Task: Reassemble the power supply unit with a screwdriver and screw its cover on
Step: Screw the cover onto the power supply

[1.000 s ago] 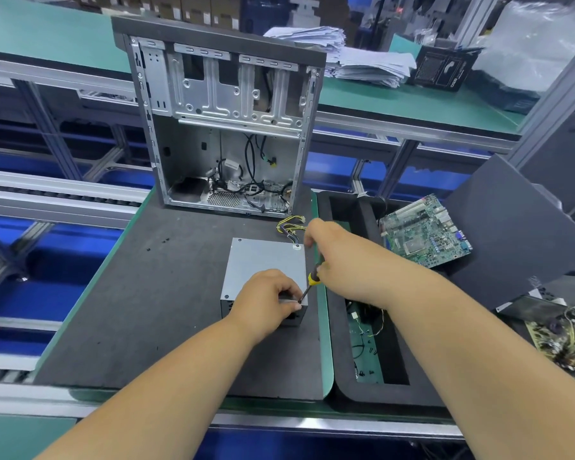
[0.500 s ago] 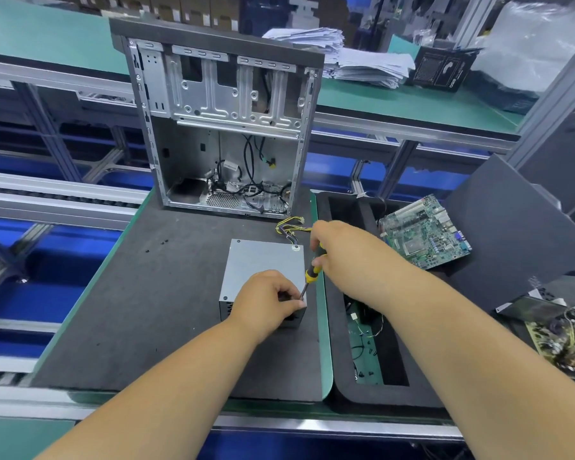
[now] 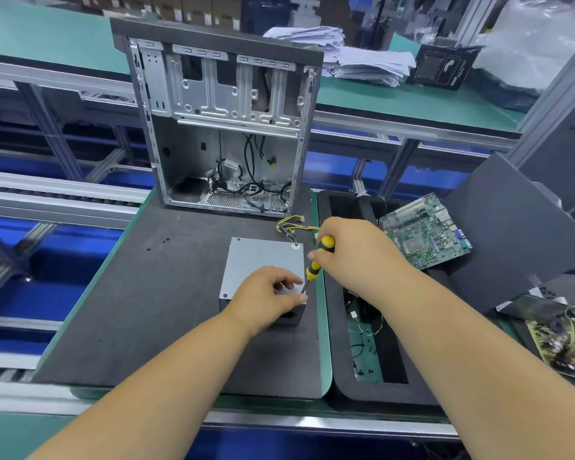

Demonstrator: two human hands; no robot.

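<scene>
The grey metal power supply unit (image 3: 259, 260) lies on the dark foam mat (image 3: 166, 293), its cover on top and yellow and black wires (image 3: 291, 225) trailing from its far edge. My left hand (image 3: 266, 298) rests over its near right corner, fingers curled around the screwdriver's tip; any screw there is hidden. My right hand (image 3: 349, 252) grips the yellow and black screwdriver (image 3: 316, 262), which slants down to that corner.
An open computer case (image 3: 219, 121) stands upright behind the unit. A black foam tray (image 3: 369, 327) with cables sits to the right, a green motherboard (image 3: 424, 229) leaning on it. A dark side panel (image 3: 512, 234) and another circuit board (image 3: 568, 343) lie far right. Small screws (image 3: 163, 241) lie on the mat.
My right hand has lifted slightly up the handle, showing more of the yellow grip. My left hand stays on the same corner.
</scene>
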